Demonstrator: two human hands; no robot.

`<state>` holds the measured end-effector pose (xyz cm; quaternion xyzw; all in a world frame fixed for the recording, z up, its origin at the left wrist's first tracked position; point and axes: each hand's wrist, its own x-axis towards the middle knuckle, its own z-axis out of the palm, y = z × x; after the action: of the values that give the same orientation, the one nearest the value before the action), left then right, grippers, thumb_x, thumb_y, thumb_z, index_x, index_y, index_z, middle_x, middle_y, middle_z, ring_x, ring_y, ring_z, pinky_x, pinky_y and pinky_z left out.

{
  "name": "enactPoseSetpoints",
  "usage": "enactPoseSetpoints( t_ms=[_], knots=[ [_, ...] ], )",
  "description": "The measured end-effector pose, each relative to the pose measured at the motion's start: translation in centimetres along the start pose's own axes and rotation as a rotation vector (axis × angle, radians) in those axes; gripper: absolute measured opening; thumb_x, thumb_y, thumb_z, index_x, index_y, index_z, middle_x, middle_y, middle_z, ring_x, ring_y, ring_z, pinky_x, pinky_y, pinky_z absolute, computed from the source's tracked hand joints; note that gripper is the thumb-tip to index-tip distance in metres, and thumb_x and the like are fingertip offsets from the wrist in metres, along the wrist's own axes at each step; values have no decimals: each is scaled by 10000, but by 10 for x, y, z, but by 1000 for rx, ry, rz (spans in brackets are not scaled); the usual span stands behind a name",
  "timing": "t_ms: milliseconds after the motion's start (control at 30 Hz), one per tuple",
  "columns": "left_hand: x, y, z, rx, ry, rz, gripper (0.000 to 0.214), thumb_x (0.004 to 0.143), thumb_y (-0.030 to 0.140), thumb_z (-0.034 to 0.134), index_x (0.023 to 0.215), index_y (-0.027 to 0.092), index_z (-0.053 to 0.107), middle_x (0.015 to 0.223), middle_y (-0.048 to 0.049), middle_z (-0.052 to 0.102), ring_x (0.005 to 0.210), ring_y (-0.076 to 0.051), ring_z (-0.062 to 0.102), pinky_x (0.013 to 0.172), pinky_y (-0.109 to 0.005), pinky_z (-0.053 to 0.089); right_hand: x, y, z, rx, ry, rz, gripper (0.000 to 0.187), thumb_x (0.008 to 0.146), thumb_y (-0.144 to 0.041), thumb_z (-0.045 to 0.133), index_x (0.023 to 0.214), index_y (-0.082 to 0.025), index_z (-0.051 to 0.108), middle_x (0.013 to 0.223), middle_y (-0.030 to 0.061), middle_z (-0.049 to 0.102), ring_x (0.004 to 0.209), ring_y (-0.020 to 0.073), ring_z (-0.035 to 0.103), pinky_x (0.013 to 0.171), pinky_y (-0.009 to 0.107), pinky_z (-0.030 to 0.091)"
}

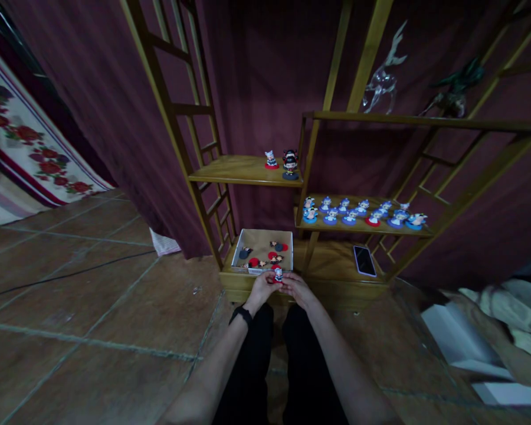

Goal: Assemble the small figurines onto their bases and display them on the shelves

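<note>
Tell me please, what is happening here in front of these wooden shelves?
A person faces a wooden shelf unit and holds one small figurine on a red base between the left hand and right hand. Just behind it, a shallow box on the lowest board holds several more figurines lying loose. A phone lies on the same board. One shelf carries rows of blue-based figurines, and a higher shelf carries two figurines.

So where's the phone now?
The phone lies flat on the bottom shelf, right of the white box and under the row of blue figurines, beyond the left hand and right hand holding a small figurine.
</note>
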<state>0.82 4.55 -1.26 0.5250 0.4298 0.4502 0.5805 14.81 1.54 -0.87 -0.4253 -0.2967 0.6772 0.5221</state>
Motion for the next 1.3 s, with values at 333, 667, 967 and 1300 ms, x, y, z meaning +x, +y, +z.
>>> enactPoseSetpoints(
  t_ms=[333, 667, 967, 1300],
  knots=[
    [-3, 0, 0, 27, -29, 13, 371, 466, 177, 780, 799, 150, 617, 698, -6, 638, 626, -130, 566, 625, -252, 451, -3, -2, 3, -28, 22, -41, 312, 550, -320, 755, 806, -198, 624, 790, 12, 667, 701, 143, 619, 714, 313, 492],
    [-3, 2, -2, 54, 6, 35, 306, 486, 186, 768, 740, 145, 602, 678, -11, 625, 643, -149, 562, 636, -275, 446, -4, -1, 1, -55, -42, -18, 350, 571, -404, 752, 834, -207, 630, 786, 18, 667, 722, 156, 635, 713, 324, 502],
    [-13, 21, -9, -34, -63, -17, 342, 512, 255, 783, 818, 149, 674, 784, -53, 682, 714, -165, 596, 744, -298, 439, -3, -1, -6, -37, -29, -7, 356, 601, -426, 734, 864, -206, 638, 791, 43, 674, 722, 165, 647, 735, 350, 494],
    [-12, 18, -10, -113, -158, -50, 331, 538, 240, 774, 839, 129, 688, 850, -74, 689, 786, -173, 606, 790, -293, 429, -11, -10, -6, -57, -43, -28, 306, 602, -373, 736, 853, -216, 657, 791, 23, 680, 730, 144, 635, 785, 336, 482]
  ],
)
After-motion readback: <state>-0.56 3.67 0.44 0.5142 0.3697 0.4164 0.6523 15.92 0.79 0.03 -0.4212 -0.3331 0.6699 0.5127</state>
